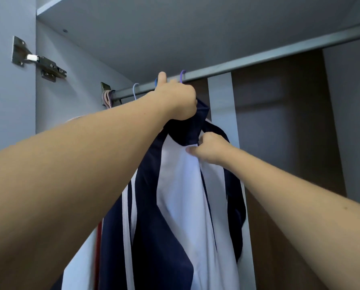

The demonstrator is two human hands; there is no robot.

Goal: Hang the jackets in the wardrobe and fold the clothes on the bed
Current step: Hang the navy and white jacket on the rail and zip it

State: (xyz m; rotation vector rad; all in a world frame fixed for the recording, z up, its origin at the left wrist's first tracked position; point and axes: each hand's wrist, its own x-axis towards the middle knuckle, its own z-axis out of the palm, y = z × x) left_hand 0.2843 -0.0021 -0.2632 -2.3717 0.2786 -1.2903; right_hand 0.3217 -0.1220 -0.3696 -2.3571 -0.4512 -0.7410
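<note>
At the wardrobe rail (248, 59), the left hand (176, 99) has its grip closed on the collar of the navy-and-white jacket (181, 195), thumb raised against the rail beside a blue hanger hook (156, 81). The right hand (210, 149) pinches the white front panel just below the collar. The jacket hangs inside the wardrobe, beside a purple hook (182, 75) and a pale hook (135, 90). The hanging step appears near completion; whether this jacket's hook is fully seated cannot be seen. Next move, in my judgement: confirm seating, straighten the front, release both hands.
</note>
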